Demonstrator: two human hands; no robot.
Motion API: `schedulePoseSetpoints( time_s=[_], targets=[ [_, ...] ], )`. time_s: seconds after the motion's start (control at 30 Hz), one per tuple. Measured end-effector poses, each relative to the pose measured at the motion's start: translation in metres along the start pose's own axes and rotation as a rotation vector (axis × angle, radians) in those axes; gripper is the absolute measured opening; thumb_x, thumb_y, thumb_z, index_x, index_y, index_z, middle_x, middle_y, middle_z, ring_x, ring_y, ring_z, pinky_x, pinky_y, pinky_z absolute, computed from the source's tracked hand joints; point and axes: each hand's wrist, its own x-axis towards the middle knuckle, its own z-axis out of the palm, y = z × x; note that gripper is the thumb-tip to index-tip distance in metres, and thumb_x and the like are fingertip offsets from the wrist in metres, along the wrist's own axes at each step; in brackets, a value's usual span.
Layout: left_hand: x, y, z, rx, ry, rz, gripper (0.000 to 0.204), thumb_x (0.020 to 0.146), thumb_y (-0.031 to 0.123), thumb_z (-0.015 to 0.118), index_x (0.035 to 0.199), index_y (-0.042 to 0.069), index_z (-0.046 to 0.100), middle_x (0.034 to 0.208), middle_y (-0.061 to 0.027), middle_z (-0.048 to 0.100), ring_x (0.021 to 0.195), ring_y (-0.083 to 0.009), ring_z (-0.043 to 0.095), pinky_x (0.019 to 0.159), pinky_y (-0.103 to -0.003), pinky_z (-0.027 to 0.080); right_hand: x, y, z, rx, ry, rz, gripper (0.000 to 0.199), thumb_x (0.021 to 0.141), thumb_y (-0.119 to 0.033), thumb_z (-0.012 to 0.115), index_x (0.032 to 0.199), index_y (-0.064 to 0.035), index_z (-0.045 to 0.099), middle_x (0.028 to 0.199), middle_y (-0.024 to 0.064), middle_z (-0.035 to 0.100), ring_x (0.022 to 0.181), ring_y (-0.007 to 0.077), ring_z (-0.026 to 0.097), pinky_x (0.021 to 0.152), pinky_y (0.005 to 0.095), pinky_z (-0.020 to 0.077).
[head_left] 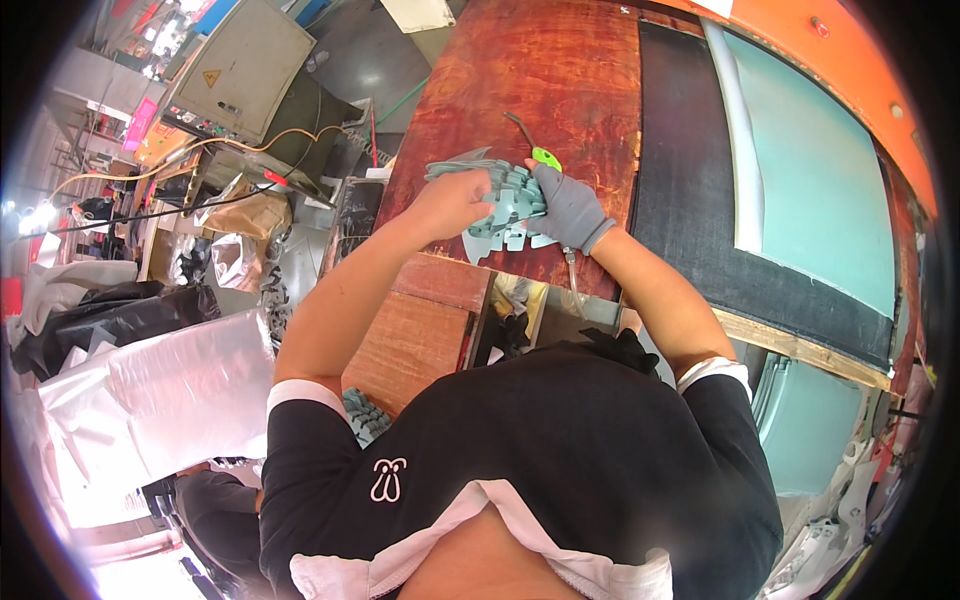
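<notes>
A stack of thin grey-green cut sheet pieces (512, 200) with notched, tabbed edges is between my hands above the reddish-brown wooden table (540, 60). My left hand (453, 208), bare, is closed at the stack's left side, its fingers curled onto the pieces. On the right side my right hand (572, 208), in a grey glove, wraps round an air blow gun (546, 158) with a bright green body. Its thin bent nozzle points away from me, and a hose fitting comes out below the glove. The gloved thumb lies against the stack; the finger pads are hidden.
Right of the table lies a black mat (690, 150) with a pale green sheet (815, 150) and a white roll along it. An orange machine edge (850, 50) borders the far right. At left stand a grey electrical cabinet (240, 70) and plastic-wrapped material (170, 400).
</notes>
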Motion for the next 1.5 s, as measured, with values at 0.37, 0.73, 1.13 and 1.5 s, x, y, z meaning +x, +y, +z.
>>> schedulePoseSetpoints(
  time_s=[0.37,0.73,1.13,1.5],
  targets=[
    [-0.013,-0.032,0.016,0.612,0.257,0.801,0.011,0.074,0.009,0.056,0.084,0.008,0.053,0.082,-0.0065,0.052,0.083,-0.0251,0.054,0.077,-0.038,0.041,0.000,0.000,0.003,-0.028,0.036,-0.016,0.081,0.066,-0.031,0.076,0.132,-0.0071,0.037,0.111,0.0160,0.057,0.095,0.0338,0.059,0.078,0.0405,0.0486],
    [-0.022,-0.029,0.040,0.475,0.310,0.352,0.040,0.072,-0.002,0.055,0.112,0.007,0.052,0.102,-0.0108,0.058,0.099,-0.0279,0.055,0.083,-0.039,0.041,0.005,0.003,0.002,0.012,-0.002,0.107,0.079,0.066,-0.032,0.076,0.132,-0.0102,0.039,0.106,0.0175,0.061,0.095,0.0355,0.060,0.080,0.0419,0.0478],
    [-0.024,-0.024,0.004,-0.128,0.136,0.127,0.045,0.078,-0.007,0.052,0.120,0.008,0.050,0.110,-0.0160,0.063,0.098,-0.0259,0.062,0.082,-0.035,0.049,0.006,0.009,0.009,0.048,0.052,0.092,0.077,0.064,-0.034,0.077,0.128,-0.0090,0.043,0.108,0.0187,0.061,0.099,0.0347,0.060,0.082,0.0407,0.0479],
    [-0.028,-0.032,0.015,-0.584,0.192,0.070,0.041,0.080,-0.012,0.050,0.118,0.002,0.050,0.111,-0.0092,0.059,0.101,-0.0131,0.057,0.086,-0.027,0.045,0.007,0.008,0.008,0.062,0.036,0.122,0.076,0.063,-0.034,0.077,0.127,-0.0093,0.043,0.108,0.0192,0.061,0.098,0.0357,0.060,0.082,0.0411,0.0482]
  ],
)
